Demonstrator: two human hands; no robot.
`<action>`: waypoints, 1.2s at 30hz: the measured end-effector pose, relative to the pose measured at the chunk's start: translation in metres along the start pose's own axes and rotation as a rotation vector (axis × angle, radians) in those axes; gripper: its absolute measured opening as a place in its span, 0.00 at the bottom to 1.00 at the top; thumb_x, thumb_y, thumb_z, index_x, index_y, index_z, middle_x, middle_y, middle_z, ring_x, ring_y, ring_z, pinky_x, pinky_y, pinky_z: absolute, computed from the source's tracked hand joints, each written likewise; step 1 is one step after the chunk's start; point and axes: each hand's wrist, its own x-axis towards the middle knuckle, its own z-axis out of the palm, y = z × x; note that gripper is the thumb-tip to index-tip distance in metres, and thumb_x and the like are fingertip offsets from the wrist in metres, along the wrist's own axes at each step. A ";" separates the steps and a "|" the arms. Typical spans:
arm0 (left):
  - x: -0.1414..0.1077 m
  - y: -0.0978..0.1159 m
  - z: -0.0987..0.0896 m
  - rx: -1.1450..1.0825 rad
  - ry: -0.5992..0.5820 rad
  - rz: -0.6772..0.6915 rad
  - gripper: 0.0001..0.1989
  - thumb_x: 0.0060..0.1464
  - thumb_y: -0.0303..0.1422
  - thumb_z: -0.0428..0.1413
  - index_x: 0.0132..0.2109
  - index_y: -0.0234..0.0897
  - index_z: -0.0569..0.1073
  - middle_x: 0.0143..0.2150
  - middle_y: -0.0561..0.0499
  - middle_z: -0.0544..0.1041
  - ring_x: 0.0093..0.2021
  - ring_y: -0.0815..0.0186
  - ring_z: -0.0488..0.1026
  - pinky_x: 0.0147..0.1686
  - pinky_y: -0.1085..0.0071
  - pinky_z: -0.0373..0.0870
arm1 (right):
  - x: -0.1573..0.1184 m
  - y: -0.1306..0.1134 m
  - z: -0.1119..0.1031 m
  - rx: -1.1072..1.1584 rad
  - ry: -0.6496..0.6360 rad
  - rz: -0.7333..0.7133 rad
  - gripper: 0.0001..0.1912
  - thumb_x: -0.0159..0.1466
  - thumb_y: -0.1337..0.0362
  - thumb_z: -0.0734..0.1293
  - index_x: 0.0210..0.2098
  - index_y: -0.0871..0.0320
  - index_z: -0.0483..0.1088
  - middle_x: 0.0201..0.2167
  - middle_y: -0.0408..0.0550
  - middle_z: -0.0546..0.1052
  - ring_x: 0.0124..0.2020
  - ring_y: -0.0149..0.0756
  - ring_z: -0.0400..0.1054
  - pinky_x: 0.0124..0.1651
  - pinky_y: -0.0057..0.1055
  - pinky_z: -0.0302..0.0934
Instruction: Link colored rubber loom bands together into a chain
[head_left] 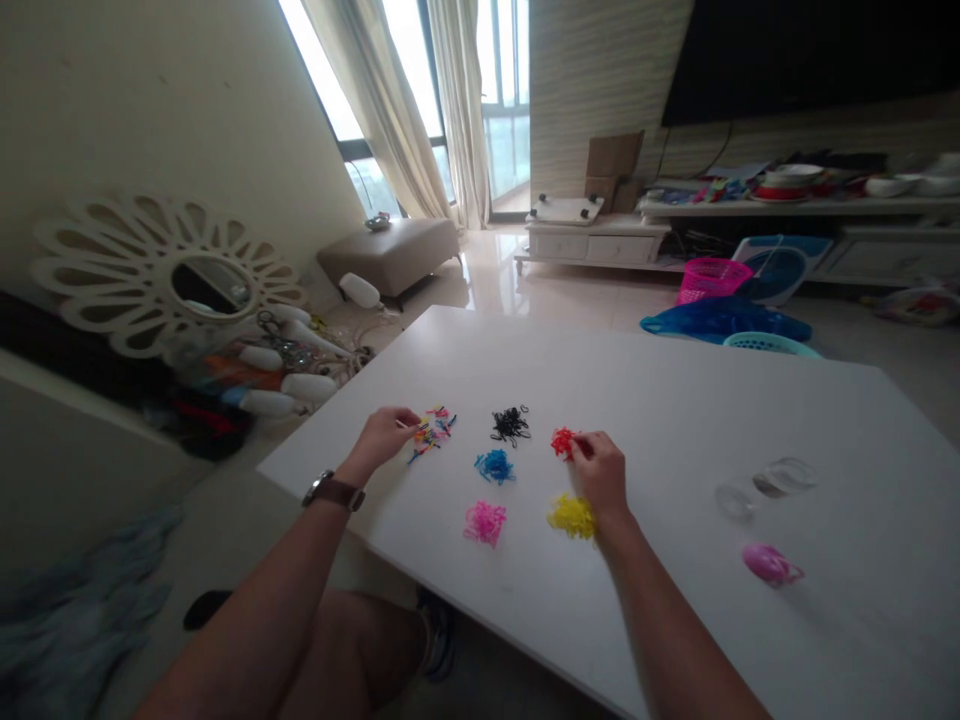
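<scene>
My left hand (pixel 386 438), with a watch at the wrist, is pinched at the left edge of a mixed-colour pile of small rubber bands (pixel 433 432). What lies between its fingertips is too small to make out. At the right side of a red rubber band pile (pixel 562 442), the fingers of my right hand (pixel 601 468) are closed on a red band. Separate piles of black bands (pixel 511 425), blue bands (pixel 495 466) and pink bands (pixel 485 523) lie between my hands. The yellow bands (pixel 572 516) are beside my right wrist.
On the right of the white table (pixel 675 420) are a clear container (pixel 784 478) lying on its side, a clear round lid (pixel 734 503) and a pink egg-shaped object (pixel 771 564). Baskets and a blue bag (pixel 724 318) stand on the floor beyond the far edge.
</scene>
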 end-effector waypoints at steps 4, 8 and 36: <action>0.005 -0.010 0.017 0.052 -0.062 0.004 0.09 0.47 0.35 0.61 0.35 0.35 0.81 0.32 0.46 0.80 0.32 0.62 0.75 0.35 0.70 0.68 | -0.001 -0.005 -0.008 -0.018 0.078 -0.006 0.09 0.65 0.61 0.64 0.36 0.59 0.73 0.31 0.48 0.73 0.31 0.37 0.67 0.39 0.35 0.63; 0.008 -0.013 0.038 0.146 -0.039 0.073 0.16 0.46 0.36 0.62 0.44 0.38 0.82 0.41 0.43 0.78 0.37 0.60 0.75 0.40 0.68 0.69 | -0.006 -0.012 -0.015 -0.043 0.097 -0.032 0.07 0.65 0.64 0.63 0.36 0.58 0.72 0.29 0.45 0.71 0.30 0.36 0.64 0.37 0.33 0.61; 0.013 -0.001 0.040 -0.249 -0.117 -0.021 0.11 0.46 0.38 0.60 0.30 0.32 0.78 0.21 0.53 0.73 0.21 0.71 0.64 0.22 0.75 0.57 | -0.016 -0.026 -0.024 0.024 0.053 -0.034 0.09 0.63 0.61 0.65 0.29 0.57 0.72 0.23 0.40 0.66 0.25 0.33 0.59 0.31 0.31 0.55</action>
